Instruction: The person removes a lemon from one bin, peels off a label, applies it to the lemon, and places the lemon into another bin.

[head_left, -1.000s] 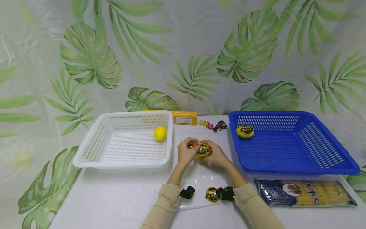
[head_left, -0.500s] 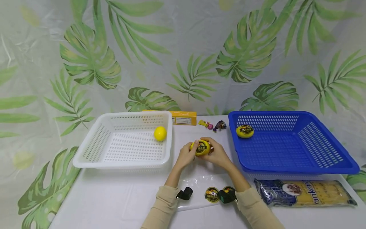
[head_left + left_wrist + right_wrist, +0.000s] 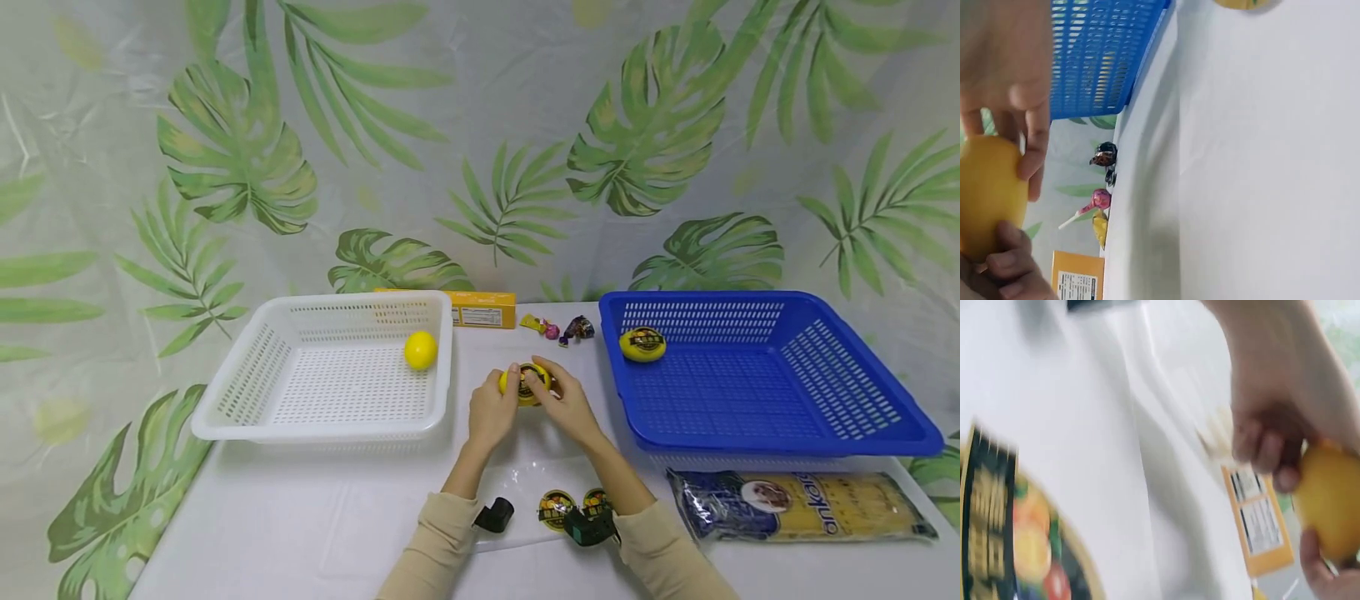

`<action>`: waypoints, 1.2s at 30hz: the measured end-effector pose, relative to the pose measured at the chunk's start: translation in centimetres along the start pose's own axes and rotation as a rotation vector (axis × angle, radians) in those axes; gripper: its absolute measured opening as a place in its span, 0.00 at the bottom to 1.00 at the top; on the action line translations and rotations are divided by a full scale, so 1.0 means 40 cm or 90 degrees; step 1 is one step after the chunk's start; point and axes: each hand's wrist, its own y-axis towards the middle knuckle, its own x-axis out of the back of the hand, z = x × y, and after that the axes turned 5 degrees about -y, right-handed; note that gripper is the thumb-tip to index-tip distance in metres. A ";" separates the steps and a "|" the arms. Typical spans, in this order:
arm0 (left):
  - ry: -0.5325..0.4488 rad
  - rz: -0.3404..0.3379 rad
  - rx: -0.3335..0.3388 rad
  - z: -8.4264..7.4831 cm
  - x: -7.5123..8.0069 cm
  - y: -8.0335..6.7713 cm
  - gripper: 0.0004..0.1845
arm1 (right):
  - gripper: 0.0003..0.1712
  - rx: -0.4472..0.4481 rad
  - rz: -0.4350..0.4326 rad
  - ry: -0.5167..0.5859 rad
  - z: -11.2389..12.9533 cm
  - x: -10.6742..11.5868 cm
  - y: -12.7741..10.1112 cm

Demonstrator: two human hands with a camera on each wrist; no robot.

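Observation:
Both hands hold a yellow lemon (image 3: 991,194) over the middle of the table. A round black and gold sticker (image 3: 524,388) lies on its upper side. My left hand (image 3: 491,410) grips the lemon from the left, thumb on top. From the other side my right hand (image 3: 572,410) holds it, its thumb lying over the sticker. In the right wrist view the bare side of the lemon shows between the two hands. A sheet (image 3: 517,477) with round fruit stickers (image 3: 556,510) lies below the wrists, partly hidden by the black wrist cameras.
A white basket (image 3: 322,429) on the left holds a plain lemon (image 3: 421,350). The blue basket (image 3: 750,442) on the right holds a stickered lemon (image 3: 642,344). Behind are an orange box (image 3: 483,309) and wrapped candies (image 3: 552,331). A pasta pack (image 3: 802,507) lies front right.
The lemon has been turned in the hands. My right thumb has come over onto its sticker, and my left thumb now lies upright beside it. The baskets have not moved.

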 end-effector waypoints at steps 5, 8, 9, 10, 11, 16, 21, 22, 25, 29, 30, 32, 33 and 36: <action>0.015 -0.096 -0.060 -0.007 -0.019 -0.004 0.24 | 0.23 -0.032 -0.094 -0.003 0.030 -0.031 0.002; 0.019 -0.136 -0.089 -0.007 -0.029 -0.002 0.23 | 0.22 -0.050 -0.153 -0.010 0.036 -0.045 0.006; 0.019 -0.142 -0.093 -0.007 -0.031 -0.002 0.23 | 0.22 -0.055 -0.177 -0.015 0.037 -0.051 0.008; 0.019 -0.144 -0.097 -0.008 -0.033 -0.001 0.23 | 0.22 -0.058 -0.201 -0.021 0.039 -0.056 0.008; 0.018 -0.145 -0.099 -0.009 -0.034 -0.001 0.22 | 0.21 -0.059 -0.223 -0.024 0.040 -0.061 0.009; -0.014 -0.134 -0.080 -0.021 -0.034 0.000 0.21 | 0.20 -0.062 -0.300 -0.031 0.045 -0.076 0.014; -0.075 -0.106 -0.032 -0.030 -0.032 -0.001 0.22 | 0.18 -0.066 -0.329 -0.047 0.041 -0.080 0.018; -0.087 -0.099 -0.022 -0.032 -0.032 -0.001 0.22 | 0.18 -0.066 -0.333 -0.050 0.039 -0.080 0.019; -0.100 -0.084 0.005 -0.039 -0.032 -0.001 0.23 | 0.17 -0.060 -0.350 -0.057 0.037 -0.079 0.019; -0.070 -0.087 0.011 -0.056 -0.031 -0.004 0.24 | 0.16 -0.045 -0.378 -0.072 0.036 -0.079 0.020; -0.059 -0.090 0.010 -0.061 -0.031 -0.005 0.24 | 0.15 -0.042 -0.383 -0.076 0.034 -0.079 0.020; -0.040 -0.096 0.010 -0.067 -0.032 -0.005 0.25 | 0.15 -0.034 -0.390 -0.083 0.031 -0.080 0.020; -0.034 -0.100 0.012 -0.068 -0.033 -0.005 0.26 | 0.15 -0.029 -0.392 -0.086 0.029 -0.081 0.021; -0.026 -0.116 0.018 -0.068 -0.038 -0.005 0.27 | 0.15 -0.012 -0.394 -0.089 0.023 -0.083 0.021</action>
